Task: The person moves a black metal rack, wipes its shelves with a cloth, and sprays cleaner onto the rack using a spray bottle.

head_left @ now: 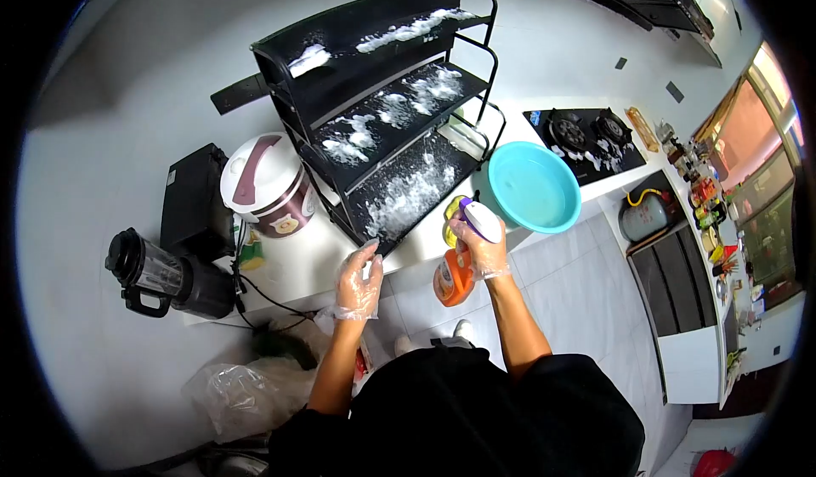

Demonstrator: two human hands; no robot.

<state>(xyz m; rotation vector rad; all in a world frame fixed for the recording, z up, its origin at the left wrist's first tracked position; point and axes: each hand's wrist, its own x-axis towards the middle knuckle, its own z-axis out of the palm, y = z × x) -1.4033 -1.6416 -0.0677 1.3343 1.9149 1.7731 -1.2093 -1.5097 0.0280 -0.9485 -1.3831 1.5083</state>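
My right hand, in a clear plastic glove, is wrapped round the neck of an orange spray bottle with a white and purple trigger head. My left hand, gloved too, is held open by the front edge of the black three-tier rack, with nothing in it. White foam lies in patches on every tier. A yellow item, perhaps a sponge, shows partly behind my right hand.
A turquoise basin of water stands right of the rack, before a foam-spotted gas hob. On the left are a rice cooker, a black box and a blender. A cable hangs over the counter edge.
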